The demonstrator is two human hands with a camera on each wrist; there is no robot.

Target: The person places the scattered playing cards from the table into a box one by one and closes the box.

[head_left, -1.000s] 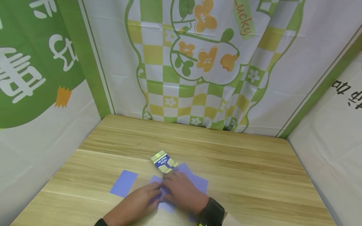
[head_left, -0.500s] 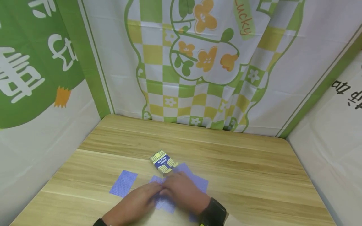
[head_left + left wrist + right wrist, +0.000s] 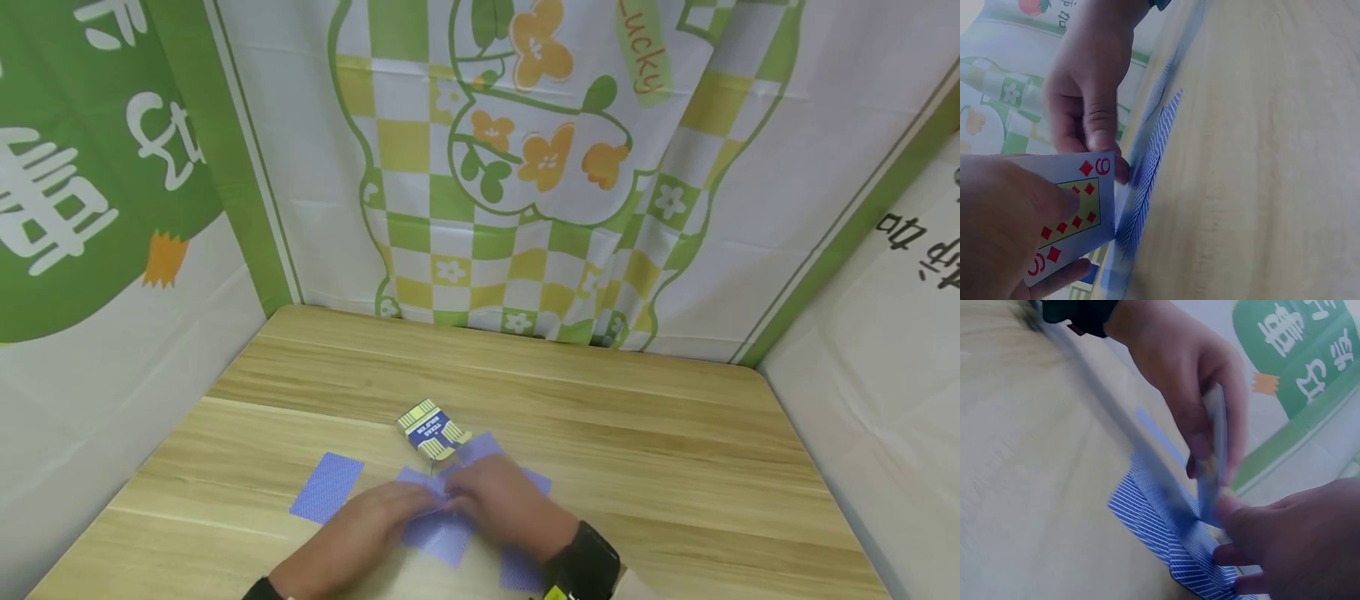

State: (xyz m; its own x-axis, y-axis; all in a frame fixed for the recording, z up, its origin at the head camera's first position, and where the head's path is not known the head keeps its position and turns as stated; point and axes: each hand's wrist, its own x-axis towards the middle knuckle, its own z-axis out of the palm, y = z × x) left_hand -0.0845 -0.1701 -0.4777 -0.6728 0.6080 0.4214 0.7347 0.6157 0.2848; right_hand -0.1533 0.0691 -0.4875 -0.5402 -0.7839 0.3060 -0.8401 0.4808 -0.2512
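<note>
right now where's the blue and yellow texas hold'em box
In the head view, the box lies on the wooden table left of centre, just beyond the clustered blue-backed cards and to the right of the lone card.

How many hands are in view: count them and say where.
2: the left hand, holding cards, and the right hand, at its right; both over the near table.

Right: table (image 3: 697, 467) free
Ahead: box (image 3: 432, 429) blocks
Centre: left hand (image 3: 378, 518), right hand (image 3: 508, 504), cards (image 3: 442, 540) block
Back: curtain (image 3: 517, 250) bars
</note>
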